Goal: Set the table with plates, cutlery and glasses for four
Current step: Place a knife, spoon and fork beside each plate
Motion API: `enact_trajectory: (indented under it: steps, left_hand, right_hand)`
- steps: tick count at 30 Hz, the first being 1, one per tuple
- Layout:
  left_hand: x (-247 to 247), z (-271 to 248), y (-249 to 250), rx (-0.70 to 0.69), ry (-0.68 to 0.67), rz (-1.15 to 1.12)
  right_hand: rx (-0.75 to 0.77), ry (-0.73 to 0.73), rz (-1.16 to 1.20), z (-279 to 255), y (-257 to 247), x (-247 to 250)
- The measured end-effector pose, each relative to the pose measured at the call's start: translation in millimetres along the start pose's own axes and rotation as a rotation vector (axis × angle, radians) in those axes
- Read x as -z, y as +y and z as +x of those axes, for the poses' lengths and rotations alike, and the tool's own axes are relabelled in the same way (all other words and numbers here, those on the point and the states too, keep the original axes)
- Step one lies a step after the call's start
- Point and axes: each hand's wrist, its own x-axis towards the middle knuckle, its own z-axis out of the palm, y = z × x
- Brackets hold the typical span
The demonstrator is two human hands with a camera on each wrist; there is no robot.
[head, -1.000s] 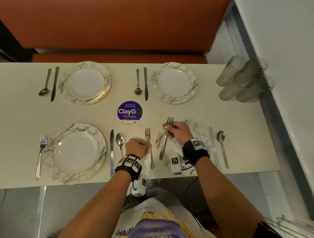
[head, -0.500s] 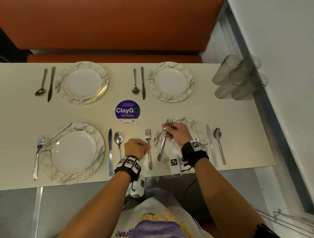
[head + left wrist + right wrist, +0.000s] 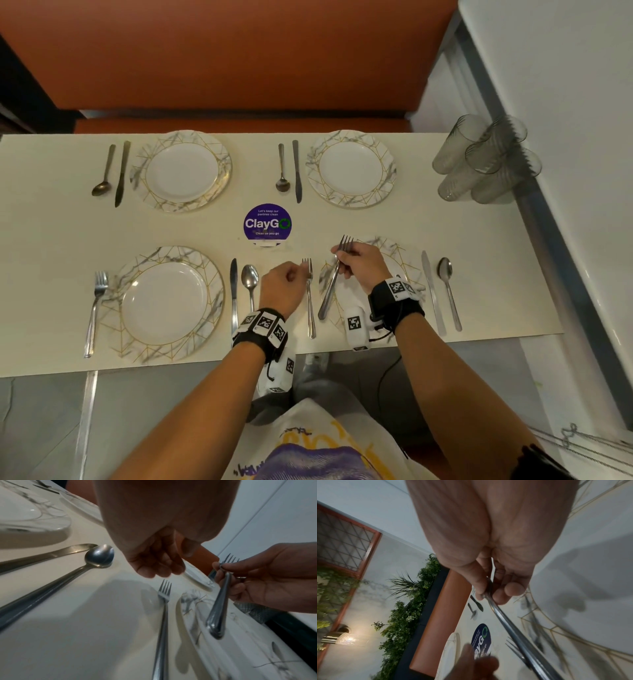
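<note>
My right hand [image 3: 356, 265] pinches a steel fork [image 3: 333, 279] near its neck and holds it tilted over the left rim of the near right plate [image 3: 406, 262]; the pinch also shows in the right wrist view on the fork [image 3: 498, 609]. My left hand [image 3: 284, 284] hovers with loosely curled fingers, holding nothing, just left of a second fork [image 3: 310, 305] that lies flat on the table. In the left wrist view this lying fork [image 3: 163, 601] is apart from my fingers [image 3: 154, 568]. Three other plates [image 3: 224, 171] [image 3: 388, 171] [image 3: 215, 291] are laid out.
Knife [image 3: 432, 294] and spoon [image 3: 449, 291] lie right of the near right plate. Each far plate has a spoon [image 3: 281, 171] and a knife [image 3: 296, 171] on its left. Several glasses [image 3: 486, 161] stand clustered at the far right corner by the wall. A purple sticker [image 3: 267, 224] marks the table's middle.
My left hand has come off the fork lying on the table. The right hand still holds its fork over the plate and has barely moved.
</note>
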Motion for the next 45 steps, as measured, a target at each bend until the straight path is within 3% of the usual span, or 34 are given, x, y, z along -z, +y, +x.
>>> enact_trajectory:
  steps: [3,5,13,17,21,27,33,39,45]
  left_hand:
    - [0,-1,14,-0.02,-0.258,-0.072]
    - [1,-2,16,-0.017,-0.326,-0.1]
    - [41,-14,30,-0.038,-0.264,-0.331]
    - [71,-11,48,-0.096,-0.158,-0.425]
    - [83,-12,69,-0.166,-0.042,-0.589]
    - [53,2,90,-0.14,-0.074,-0.732]
    - [14,25,113,-0.141,-0.155,-0.65]
    - [-24,65,151,-0.136,-0.156,-0.52]
    - [-59,115,192,-0.118,-0.111,-0.422]
  right_hand:
    - [0.026,-0.011,-0.011,-3,-12,-9]
    - [0.034,-0.006,-0.014,-5,-21,-13]
    - [0.091,0.117,0.095,-25,-41,-14]
    - [0.104,0.175,0.24,-39,-42,-9]
    - [0.14,0.191,0.231,-56,-47,-8]
    - [0.249,0.204,0.096,-59,-57,-4]
    - [0.225,0.243,0.049,-31,-58,17]
    - [0.349,0.214,-0.34,16,-72,60]
    - [0.344,0.182,-0.303,87,-92,120]
